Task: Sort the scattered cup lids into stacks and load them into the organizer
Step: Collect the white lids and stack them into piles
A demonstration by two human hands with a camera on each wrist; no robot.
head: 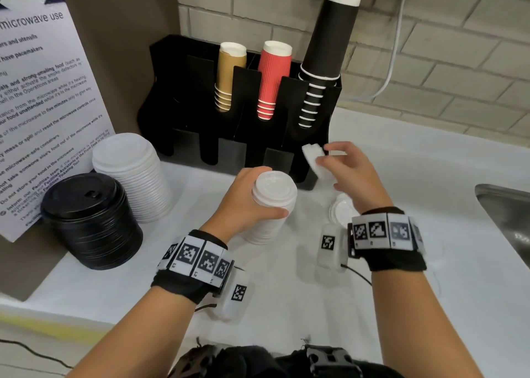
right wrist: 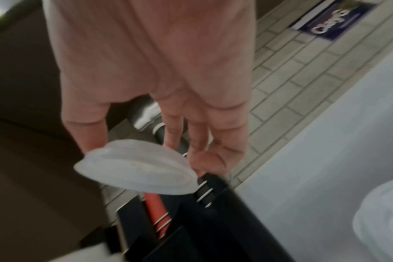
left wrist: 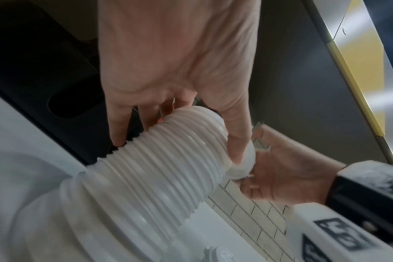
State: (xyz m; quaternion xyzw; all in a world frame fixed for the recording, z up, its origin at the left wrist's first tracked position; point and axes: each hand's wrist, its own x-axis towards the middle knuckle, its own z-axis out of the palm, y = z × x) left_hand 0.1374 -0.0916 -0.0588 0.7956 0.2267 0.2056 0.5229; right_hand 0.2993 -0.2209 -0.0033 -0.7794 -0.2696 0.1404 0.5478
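Your left hand (head: 246, 202) is wrapping its fingers and thumb around a tall stack (head: 269, 211) of small white lids, which is standing on the counter (head: 401, 306) in front of you. Your right hand (head: 350, 174) is pinching one lid (head: 314, 159) by its rim, tilted, up in the air near the organizer (head: 229, 148) and just to the right of the stack.

The lids are looking thin, light and bendy, so you are better off holding each one softly by the rim. The stack is tall and could tip or slide apart, so holding it around the side near the top looks right.

More small lids (head: 341, 209) are lying under your right wrist. A big white stack (head: 134, 176) and a black stack (head: 91, 222) are sitting well off to the left.

The organizer's front slots are sitting close behind your hands, and cups (head: 269, 82) are standing in its back. The sink (head: 507, 214) edge is off to the right. There is open counter between you and the stack.
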